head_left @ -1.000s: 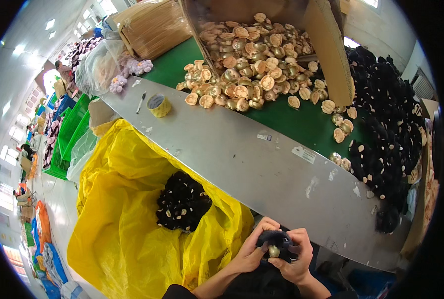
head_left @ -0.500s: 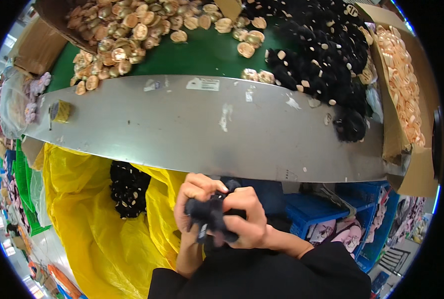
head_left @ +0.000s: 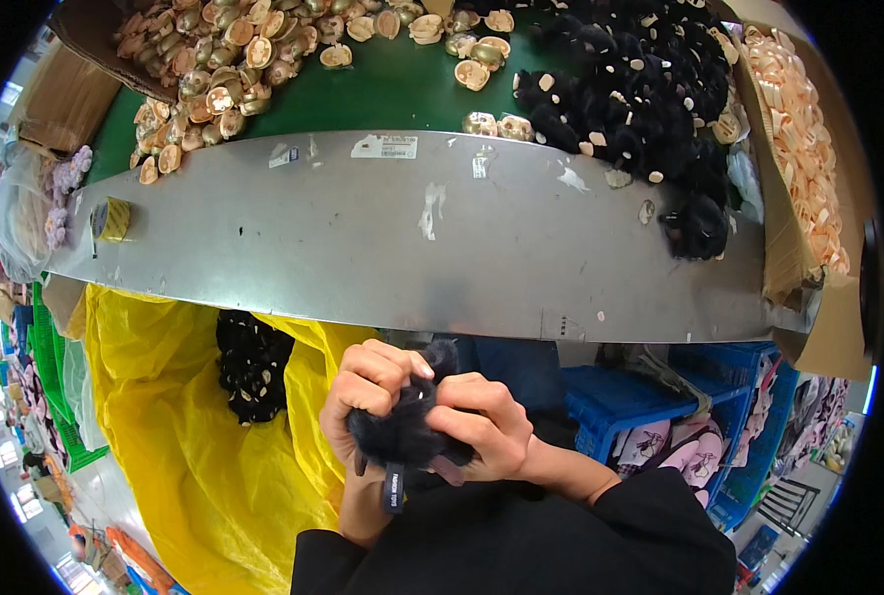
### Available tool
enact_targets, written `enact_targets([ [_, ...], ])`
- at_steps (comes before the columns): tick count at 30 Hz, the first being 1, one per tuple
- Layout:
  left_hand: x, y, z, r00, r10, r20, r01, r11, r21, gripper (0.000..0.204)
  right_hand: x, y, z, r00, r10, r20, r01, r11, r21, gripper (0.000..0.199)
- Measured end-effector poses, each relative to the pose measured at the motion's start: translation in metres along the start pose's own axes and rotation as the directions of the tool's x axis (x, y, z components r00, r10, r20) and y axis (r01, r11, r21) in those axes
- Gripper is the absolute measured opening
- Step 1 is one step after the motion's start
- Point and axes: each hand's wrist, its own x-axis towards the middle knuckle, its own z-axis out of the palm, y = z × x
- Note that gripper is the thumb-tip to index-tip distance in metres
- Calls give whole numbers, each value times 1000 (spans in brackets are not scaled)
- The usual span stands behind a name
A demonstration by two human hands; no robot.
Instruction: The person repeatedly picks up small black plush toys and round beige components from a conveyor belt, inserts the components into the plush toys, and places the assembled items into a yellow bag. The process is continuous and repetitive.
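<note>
Between my hands is a black furry plush piece [head_left: 402,428], with a dark fabric tag hanging from its lower side. My left hand [head_left: 367,389] closes on its left side, fingers curled. From the right, my right hand [head_left: 486,421] pinches the plush with bent fingers. Both hands are over my lap, just in front of the metal table edge. Below and to the left, an open yellow bag [head_left: 174,426] holds several black plush pieces [head_left: 253,365].
A grey metal table [head_left: 343,248] spans the front. Behind lie gold-and-peach shell pieces [head_left: 263,52] and a black plush pile [head_left: 625,94]. At right stands a cardboard box [head_left: 774,213] of peach plastic parts [head_left: 794,139]. Blue crates [head_left: 630,397] sit below; a yellow tape roll [head_left: 112,219] lies left.
The black plush has turned in my hands and now shows a broader furry side, its tag hanging clearer. Both hands have shifted slightly left in the picture.
</note>
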Motion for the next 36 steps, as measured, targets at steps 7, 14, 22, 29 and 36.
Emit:
enact_targets([
  [7,-3,14,1,998,-43,51,37,993,114,33,-1,0,-1,988,-156,2,156,987,-33,17],
  [14,-5,35,-8,983,-184,22,178,970,163,45,3,-6,3,981,-163,107,155,985,80,13],
  [22,5,24,-5,996,-51,-77,46,997,-67,49,8,-15,22,957,-198,213,219,973,-78,20],
  [29,-11,22,-9,988,-90,-129,88,996,-23,45,5,-17,19,934,-99,343,138,986,-90,21],
  [36,-18,27,-20,960,-130,-247,89,981,-172,42,6,-9,21,914,-67,400,7,989,148,30],
])
